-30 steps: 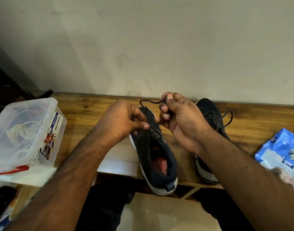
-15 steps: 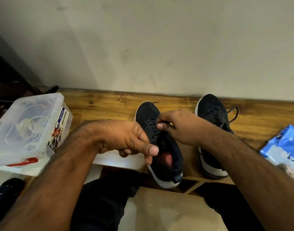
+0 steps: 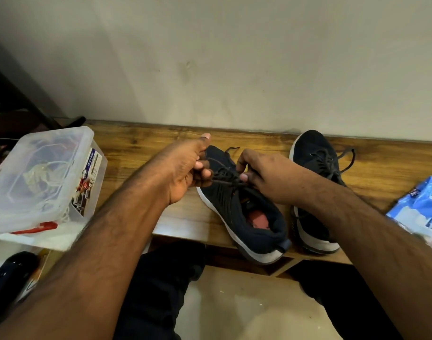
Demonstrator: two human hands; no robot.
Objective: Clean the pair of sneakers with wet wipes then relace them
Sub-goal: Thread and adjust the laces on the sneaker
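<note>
Change since half a second ago: left hand (image 3: pixel 185 168) has risen from beside the near sneaker (image 3: pixel 237 202) to its lacing, thumb up. Both hands now pinch the lace (image 3: pixel 224 179), drawn taut between them: likely tightening the knot. Right hand (image 3: pixel 266 175) grips it over the tongue. Second sneaker (image 3: pixel 315 163), laced, lies just right of it.

We raised our left hand (image 3: pixel 185 168) from the near edge of the worktop (image 3: pixel 141 148) up beside the shoe's (image 3: pixel 237 204) toe. Both hands then pinched the lace (image 3: pixel 224 179) and drew it taut across the eyelets, our right hand (image 3: pixel 266 173) shifting slightly right.
</note>
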